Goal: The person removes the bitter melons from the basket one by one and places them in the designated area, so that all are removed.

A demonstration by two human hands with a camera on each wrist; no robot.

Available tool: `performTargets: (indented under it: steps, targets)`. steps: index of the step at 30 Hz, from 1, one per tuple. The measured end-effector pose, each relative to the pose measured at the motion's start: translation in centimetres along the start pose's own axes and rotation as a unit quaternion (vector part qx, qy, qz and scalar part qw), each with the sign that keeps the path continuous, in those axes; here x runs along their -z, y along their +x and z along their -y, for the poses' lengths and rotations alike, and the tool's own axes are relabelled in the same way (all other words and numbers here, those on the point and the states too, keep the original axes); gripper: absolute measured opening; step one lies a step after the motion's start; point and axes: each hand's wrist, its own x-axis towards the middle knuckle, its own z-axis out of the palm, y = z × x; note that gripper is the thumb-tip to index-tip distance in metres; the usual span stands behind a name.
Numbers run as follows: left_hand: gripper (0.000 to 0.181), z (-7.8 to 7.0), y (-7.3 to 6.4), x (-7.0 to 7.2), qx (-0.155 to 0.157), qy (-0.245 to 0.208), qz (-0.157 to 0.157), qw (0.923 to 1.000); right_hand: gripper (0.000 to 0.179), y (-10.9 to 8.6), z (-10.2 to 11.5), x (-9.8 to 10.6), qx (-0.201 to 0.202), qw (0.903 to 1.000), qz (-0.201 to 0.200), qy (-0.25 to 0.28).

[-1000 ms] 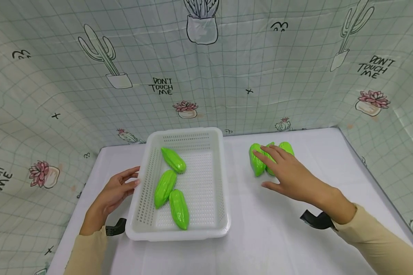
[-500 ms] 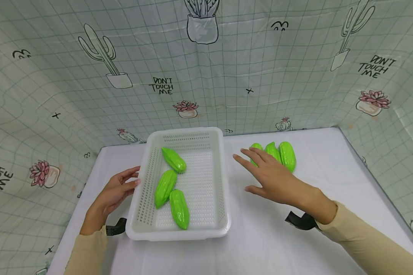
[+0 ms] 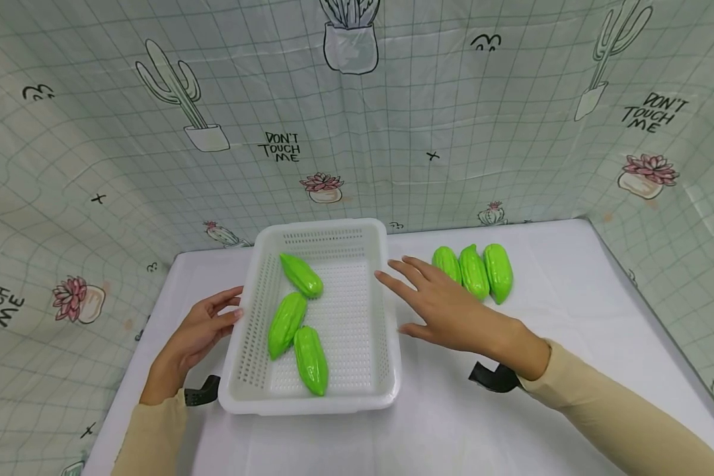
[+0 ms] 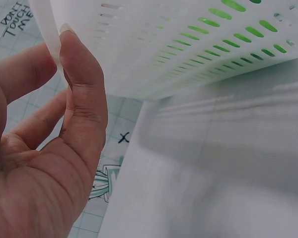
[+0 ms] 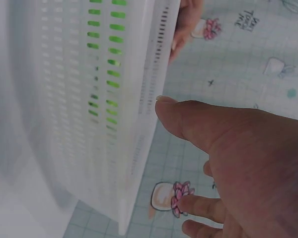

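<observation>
My left hand (image 3: 205, 330) rests its thumb and fingertips against the left rim of a white perforated plastic basket (image 3: 309, 404). In the left wrist view, the thumb (image 4: 84, 74) lies across the rim's edge. My right hand (image 3: 446, 305) hovers palm down by the right rim, its spread fingers holding nothing. One fingertip overlaps that rim in the head view; contact cannot be told. Inside the basket lie three glossy, ridged green toy vegetables with pointed ends (image 3: 300, 276) (image 3: 287, 325) (image 3: 311, 361). Three similar ones (image 3: 446, 263) (image 3: 473, 272) (image 3: 498, 273) lie side by side behind the right hand.
A white cloth covers the table (image 3: 452, 423). Behind and beside it hangs a grid-patterned curtain (image 3: 393, 119) printed with cacti and lettering. The basket stands near the table's back edge. A black strap piece (image 3: 201, 391) hangs at the left wrist, and another black piece (image 3: 494, 377) at the right.
My right hand has moved left, from above the row of green vegetables to the basket's right rim, uncovering the row. The left hand and basket have stayed in place.
</observation>
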Motion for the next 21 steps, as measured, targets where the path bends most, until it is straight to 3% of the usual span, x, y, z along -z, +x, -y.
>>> performTargets:
  steps: [21]
  targets:
    - [0.068, 0.0, 0.0, -0.1, 0.002, -0.008, -0.003, 1.0, 0.09, 4.2, 2.9, -0.4, 0.038, 0.9979, 0.053, -0.001]
